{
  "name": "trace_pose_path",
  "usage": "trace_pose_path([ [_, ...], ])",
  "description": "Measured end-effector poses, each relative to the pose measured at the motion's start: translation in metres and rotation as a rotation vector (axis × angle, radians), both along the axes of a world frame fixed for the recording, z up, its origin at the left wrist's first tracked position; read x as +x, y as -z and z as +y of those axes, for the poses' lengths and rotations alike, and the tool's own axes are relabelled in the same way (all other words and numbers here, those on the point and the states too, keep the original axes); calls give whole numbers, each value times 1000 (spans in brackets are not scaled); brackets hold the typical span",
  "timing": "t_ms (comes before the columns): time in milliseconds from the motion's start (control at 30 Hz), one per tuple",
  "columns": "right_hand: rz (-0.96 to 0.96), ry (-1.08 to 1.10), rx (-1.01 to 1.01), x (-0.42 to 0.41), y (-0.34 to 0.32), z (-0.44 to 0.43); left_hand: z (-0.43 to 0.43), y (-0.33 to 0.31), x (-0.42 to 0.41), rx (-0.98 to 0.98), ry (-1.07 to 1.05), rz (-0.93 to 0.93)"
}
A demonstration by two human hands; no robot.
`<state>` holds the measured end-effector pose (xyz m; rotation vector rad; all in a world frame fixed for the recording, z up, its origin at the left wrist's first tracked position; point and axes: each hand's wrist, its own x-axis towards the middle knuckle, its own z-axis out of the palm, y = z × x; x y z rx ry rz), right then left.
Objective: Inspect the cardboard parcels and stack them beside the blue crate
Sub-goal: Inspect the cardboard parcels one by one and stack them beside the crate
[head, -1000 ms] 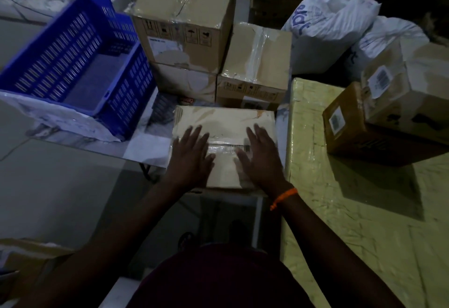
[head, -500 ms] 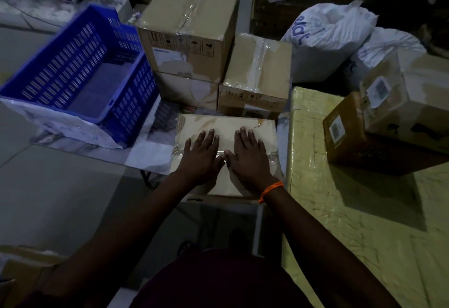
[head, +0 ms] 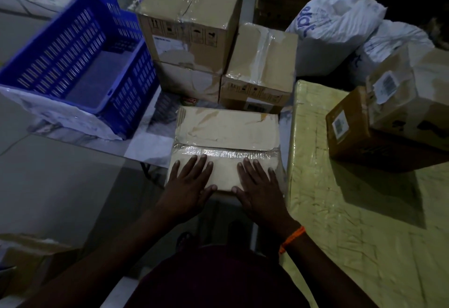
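The slab (head: 340, 210), wrapped in yellow, is lying well to the right of the crate (head: 73, 64) and is carrying two boxes (head: 388, 118). Just right of the crate the stack (head: 192, 28) is standing, a tall box sitting on a lower one and a third box alongside. The parcel (head: 226, 132) is lying flat to the right of the crate and nearer the person, just in front of the stack. The left hand (head: 187, 186) and right hand (head: 260, 191) are pressing on its near end, fingers straight and spread, gripping nothing.

Flat palms are giving no real hold. Pushing forward is likely risking a slip over the glossy tape (head: 226, 153), or ramming the parcel into the stack and rocking the tall box towards the crate. The near end seems to be overhanging its support, so leaning on it may be tipping the parcel. In this dim light, damage may be going unnoticed.
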<state>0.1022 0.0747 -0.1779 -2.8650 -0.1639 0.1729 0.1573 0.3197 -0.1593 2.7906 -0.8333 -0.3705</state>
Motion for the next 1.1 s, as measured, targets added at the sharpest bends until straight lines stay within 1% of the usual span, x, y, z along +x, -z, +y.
trace_pose_path([
  [67, 17, -63, 5, 5, 2, -7, -4, -8, 10, -27, 17, -40],
  [133, -4, -150, 37, 8, 0, -20, -7, -16, 29, -121, 45, -115],
  [233, -113, -126, 123, 7, -3, -36, -23, -23, 71, -210, 43, -191],
  [300, -222, -106, 124, 1, -3, -40, -41, -25, 103, -168, 65, -208],
  [333, -256, -101, 112, -3, -2, -43, -51, -27, 118, -111, 70, -177],
  [433, -272, -38, 118, -11, -1, -60, -75, -26, 150, 83, 17, -72],
  [500, -293, 82, 166, -14, -5, -69, -80, -24, 158, 96, -28, -82],
  [533, -300, 188, 201, -17, -8, -70, -78, -23, 158, 103, -53, -103],
  [600, -299, 487, 325, -21, -8, -72, -67, -17, 153, 128, -121, -100],
  [633, -285, 640, 415, -21, -10, -71, -56, -10, 149, 139, -151, -80],
  [667, -231, 773, 528, -18, -13, -69, -43, -5, 143, 125, -183, -37],
  [733, -71, 988, 879, -5, -16, -62, -24, -5, 132, 35, -260, 101],
  [767, -4, 1039, 1034, 5, -18, -58, -19, -6, 129, -36, -286, 168],
  [800, 30, 1051, 1109, 15, -19, -54, -18, -9, 127, -104, -310, 238],
  [867, 87, 1018, 1165, 34, -23, -46, -18, -16, 128, -233, -334, 396],
  [933, 96, 1007, 1223, 52, -26, -40, -21, -22, 131, -395, -362, 573],
  [1033, 59, 943, 1252, 67, -45, -33, -23, -42, 126, -600, -478, 693],
  [1100, -5, 873, 1295, 69, -64, -31, -20, -66, 113, -812, -583, 696],
])
